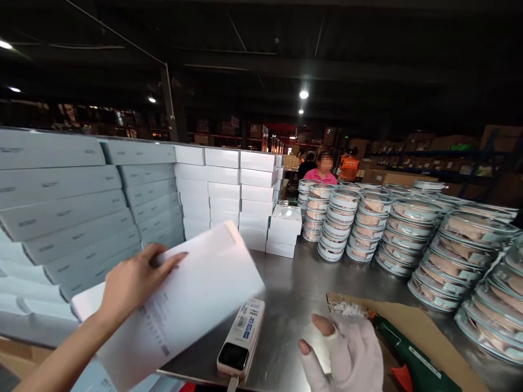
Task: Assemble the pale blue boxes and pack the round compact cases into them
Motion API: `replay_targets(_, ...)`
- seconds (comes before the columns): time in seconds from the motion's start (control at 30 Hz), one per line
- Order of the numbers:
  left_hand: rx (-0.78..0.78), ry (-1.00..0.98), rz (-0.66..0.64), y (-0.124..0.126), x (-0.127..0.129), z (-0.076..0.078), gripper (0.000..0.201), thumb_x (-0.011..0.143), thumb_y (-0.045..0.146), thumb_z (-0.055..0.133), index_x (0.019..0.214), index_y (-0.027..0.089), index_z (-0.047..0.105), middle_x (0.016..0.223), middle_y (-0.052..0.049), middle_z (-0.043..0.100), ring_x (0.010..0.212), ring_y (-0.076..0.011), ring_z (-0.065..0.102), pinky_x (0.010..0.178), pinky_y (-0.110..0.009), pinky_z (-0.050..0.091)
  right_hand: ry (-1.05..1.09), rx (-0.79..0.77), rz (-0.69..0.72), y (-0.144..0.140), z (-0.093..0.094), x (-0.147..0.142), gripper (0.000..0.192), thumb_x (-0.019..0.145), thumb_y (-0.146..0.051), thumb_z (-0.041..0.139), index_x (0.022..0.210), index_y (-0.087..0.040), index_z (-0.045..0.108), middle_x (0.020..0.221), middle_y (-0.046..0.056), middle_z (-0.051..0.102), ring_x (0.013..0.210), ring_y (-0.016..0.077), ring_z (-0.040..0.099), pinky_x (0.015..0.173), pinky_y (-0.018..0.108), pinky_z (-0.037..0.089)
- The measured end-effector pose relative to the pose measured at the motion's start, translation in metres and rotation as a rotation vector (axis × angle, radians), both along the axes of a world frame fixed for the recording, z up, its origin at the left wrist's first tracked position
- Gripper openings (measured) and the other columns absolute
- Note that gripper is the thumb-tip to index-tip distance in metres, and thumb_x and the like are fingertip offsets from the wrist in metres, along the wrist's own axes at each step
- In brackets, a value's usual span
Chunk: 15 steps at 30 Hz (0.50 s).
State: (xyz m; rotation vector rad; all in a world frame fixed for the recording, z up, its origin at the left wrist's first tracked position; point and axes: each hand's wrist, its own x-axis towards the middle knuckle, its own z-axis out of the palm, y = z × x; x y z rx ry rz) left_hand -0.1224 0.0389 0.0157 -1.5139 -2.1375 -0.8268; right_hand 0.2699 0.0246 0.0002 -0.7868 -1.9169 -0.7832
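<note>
My left hand (133, 280) grips a flat white carton (192, 296) by its upper edge and holds it tilted over the steel table (294, 294). My right hand (345, 354), in a white fingerless glove, hovers open just above the table with nothing in it. A white power bank (241, 340) with a blue label lies on the table between my hands. A green glue gun (408, 362) rests on a sheet of cardboard (425, 326) just right of my right hand.
Tall stacks of white boxes (81, 212) fill the left and back. Stacks of round clear-lidded tins (408, 239) crowd the right side. A person in a pink top (322, 171) stands beyond the table. Warehouse shelving lies behind.
</note>
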Motion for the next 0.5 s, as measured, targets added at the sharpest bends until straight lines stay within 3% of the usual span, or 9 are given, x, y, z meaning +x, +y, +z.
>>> replay_targets(0.07, 0.070, 0.058, -0.205, -0.014, 0.029, 0.008, 0.059, 0.097, 0.076, 0.037, 0.088, 0.024, 0.064, 0.075, -0.003, 0.073, 0.069, -0.0248, 0.069, 0.064, -0.031, 0.046, 0.062, 0.023, -0.044, -0.001, -0.007, -0.006, 0.051, 0.082, -0.037, 0.074, 0.128, -0.019, 0.058, 0.102, 0.015, 0.068, 0.087, 0.0345, 0.065, 0.074, 0.051, 0.055)
replay_targets(0.1, 0.128, 0.100, -0.331, -0.022, 0.045, 0.009, 0.062, 0.094, 0.079, 0.038, 0.078, 0.025, 0.063, 0.066, 0.000, 0.068, 0.061, -0.0212, 0.065, 0.062, -0.030, 0.044, 0.108, -0.048, -0.010, -0.001, -0.010, -0.010, 0.052, 0.083, -0.038, 0.075, 0.129, -0.020, 0.059, 0.106, 0.016, 0.070, 0.090, 0.0357, 0.067, 0.075, 0.051, 0.057)
replay_targets(0.17, 0.336, 0.210, -0.639, -0.038, 0.073, 0.010, 0.041, 0.103, 0.055, 0.050, 0.078, 0.025, 0.062, 0.061, 0.003, 0.062, 0.051, -0.0173, 0.056, 0.059, -0.031, 0.040, 0.221, -0.383, 0.188, 0.001, -0.017, -0.018, 0.045, 0.088, -0.038, 0.071, 0.130, -0.024, 0.062, 0.110, 0.013, 0.074, 0.088, 0.0318, 0.072, 0.073, 0.044, 0.062)
replay_targets(0.27, 0.471, 0.284, -0.681, -0.050, 0.099, 0.010, 0.027, 0.105, 0.042, 0.056, 0.084, 0.025, 0.059, 0.060, 0.005, 0.061, 0.048, -0.0165, 0.052, 0.057, -0.032, 0.036, 0.317, -0.893, 0.501, 0.010, -0.026, -0.026, 0.029, 0.094, -0.040, 0.064, 0.120, -0.028, 0.071, 0.096, 0.004, 0.078, 0.071, 0.0222, 0.075, 0.060, 0.029, 0.062)
replay_targets(0.37, 0.503, 0.289, -0.634, -0.044, 0.108, 0.013, 0.029, 0.105, 0.044, 0.054, 0.082, 0.026, 0.057, 0.060, 0.006, 0.062, 0.048, -0.0174, 0.051, 0.058, -0.033, 0.035, 0.376, -1.077, 0.576, 0.015, -0.028, -0.024, 0.035, 0.092, -0.055, 0.065, 0.101, -0.025, 0.079, 0.073, 0.003, 0.075, 0.067, 0.0230, 0.076, 0.057, 0.028, 0.061)
replay_targets(0.5, 0.480, 0.195, -0.710, -0.030, 0.119, 0.022, 0.031, 0.105, 0.047, 0.053, 0.083, 0.026, 0.058, 0.060, 0.005, 0.061, 0.048, -0.0174, 0.050, 0.055, -0.032, 0.035, 0.560, -1.291, 0.656, -0.005, -0.011, 0.001, 0.056, 0.079, -0.066, 0.074, 0.118, -0.026, 0.077, 0.101, 0.008, 0.081, 0.092, 0.0283, 0.078, 0.082, 0.036, 0.062)
